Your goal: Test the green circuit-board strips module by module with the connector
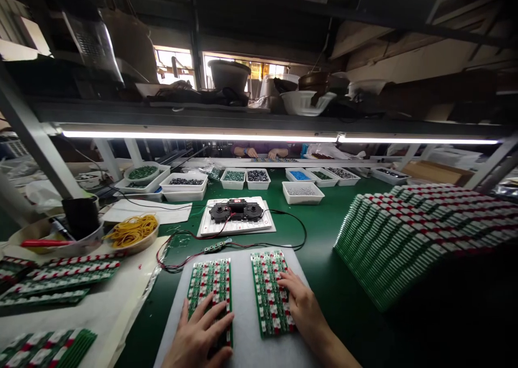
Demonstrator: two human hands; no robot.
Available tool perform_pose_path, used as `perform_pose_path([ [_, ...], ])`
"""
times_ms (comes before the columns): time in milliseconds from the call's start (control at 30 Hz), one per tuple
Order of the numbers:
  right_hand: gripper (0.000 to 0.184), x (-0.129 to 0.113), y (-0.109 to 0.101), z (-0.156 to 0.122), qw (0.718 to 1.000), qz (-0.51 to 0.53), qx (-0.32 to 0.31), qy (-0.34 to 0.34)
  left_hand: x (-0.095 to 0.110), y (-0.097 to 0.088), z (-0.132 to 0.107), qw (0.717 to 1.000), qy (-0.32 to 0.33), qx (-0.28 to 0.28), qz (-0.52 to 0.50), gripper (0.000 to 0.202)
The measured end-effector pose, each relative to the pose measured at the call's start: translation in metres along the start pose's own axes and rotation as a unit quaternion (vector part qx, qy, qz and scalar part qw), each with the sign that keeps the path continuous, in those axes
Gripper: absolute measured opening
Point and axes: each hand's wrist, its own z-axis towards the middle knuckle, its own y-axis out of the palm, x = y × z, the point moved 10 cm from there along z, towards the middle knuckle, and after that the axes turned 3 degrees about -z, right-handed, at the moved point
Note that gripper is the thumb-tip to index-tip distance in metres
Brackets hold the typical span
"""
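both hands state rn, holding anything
Left hand: open, resting flat on a green circuit board panel, not gripping.
Right hand: open, fingers on another panel's edge, not gripping.

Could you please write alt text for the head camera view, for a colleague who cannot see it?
A person's left hand and right hand rest on two green circuit boards with red and white parts, lying on a white foam sheet. A large fanned stack of similar boards stands to the right on the green workbench.
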Motion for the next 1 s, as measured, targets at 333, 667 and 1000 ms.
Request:
perform_pose_path([
  [333, 0.058, 0.007, -0.018, -0.016, 0.98, -0.174, -0.094, 0.021, -0.016, 0.011, -0.006, 0.993, -0.089, -0.012, 0.077, 0.075],
  [667, 0.066, 0.027, -0.006, -0.033, 0.967, -0.179, -0.182, 0.025, -0.027, 0.014, -0.01, 0.994, -0.061, -0.017, 0.086, 0.07],
  [1000, 0.06, 0.02, -0.007, -0.033, 0.971, -0.158, -0.177, 0.009, -0.029, 0.006, -0.02, 0.993, -0.008, 0.074, 0.097, 0.072],
])
